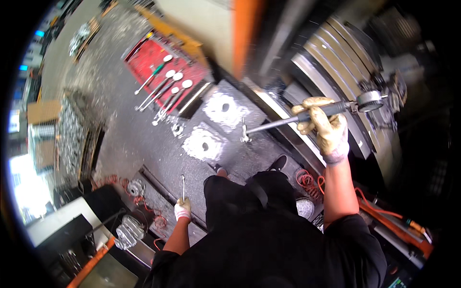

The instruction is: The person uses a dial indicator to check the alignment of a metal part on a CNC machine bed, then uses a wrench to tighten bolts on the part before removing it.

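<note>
Closest to my remote view, I have the gloved right hand clenched round the dark handle of a dial gauge; its dial juts right of that grip, too oblique to read, its rod left. My left hand grasps one slim metal tool, partly hidden in the fist. Left of the right grip, glare blurs two metal castings; beyond, five white-dialed gauges overhang a red tray.
</note>
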`<state>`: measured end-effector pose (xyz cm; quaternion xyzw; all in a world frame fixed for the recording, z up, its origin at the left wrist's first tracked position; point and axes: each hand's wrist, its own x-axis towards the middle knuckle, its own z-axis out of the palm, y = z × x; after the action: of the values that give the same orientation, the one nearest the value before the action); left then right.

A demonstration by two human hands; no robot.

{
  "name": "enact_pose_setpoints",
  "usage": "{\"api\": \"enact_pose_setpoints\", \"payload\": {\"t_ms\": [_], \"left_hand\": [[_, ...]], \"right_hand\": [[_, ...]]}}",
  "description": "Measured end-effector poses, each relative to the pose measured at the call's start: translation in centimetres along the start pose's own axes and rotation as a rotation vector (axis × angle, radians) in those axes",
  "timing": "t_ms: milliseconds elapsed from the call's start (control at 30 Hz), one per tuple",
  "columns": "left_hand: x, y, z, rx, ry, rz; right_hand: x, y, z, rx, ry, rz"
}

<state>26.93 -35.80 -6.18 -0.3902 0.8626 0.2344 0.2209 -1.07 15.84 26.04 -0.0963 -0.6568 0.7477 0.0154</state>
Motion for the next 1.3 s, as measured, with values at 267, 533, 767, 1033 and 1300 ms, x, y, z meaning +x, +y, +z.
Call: {"api": "enact_pose_setpoints", "payload": {"t_ms": [267, 533, 767, 1033, 1300], "left_hand": [[-10.0, 17.7, 8.1, 0.201, -0.098, 0.340], [-17.8, 39.4, 12.5, 0.244, -0.205, 0.876], [-22.6, 58.6, 19.3, 0.347, -0.168, 1.058], [-26.8, 85.9, 34.6, 0.022, -0.221, 1.395], [-32.5, 99.7, 47.5, -0.176, -0.009, 1.470]], "right_hand": [[-5.5, -2.6, -25.8, -0.007, 0.396, 0.156], [-9.9, -4.5, -38.9, 0.005, 0.553, 0.154], [-9.8, -5.3, -44.0, -0.075, 0.729, 0.048], [-3.7, -12.3, -49.9, -0.432, 1.105, -0.241], [7.0, -15.5, -61.8, -0.677, 1.114, -0.417]]}}
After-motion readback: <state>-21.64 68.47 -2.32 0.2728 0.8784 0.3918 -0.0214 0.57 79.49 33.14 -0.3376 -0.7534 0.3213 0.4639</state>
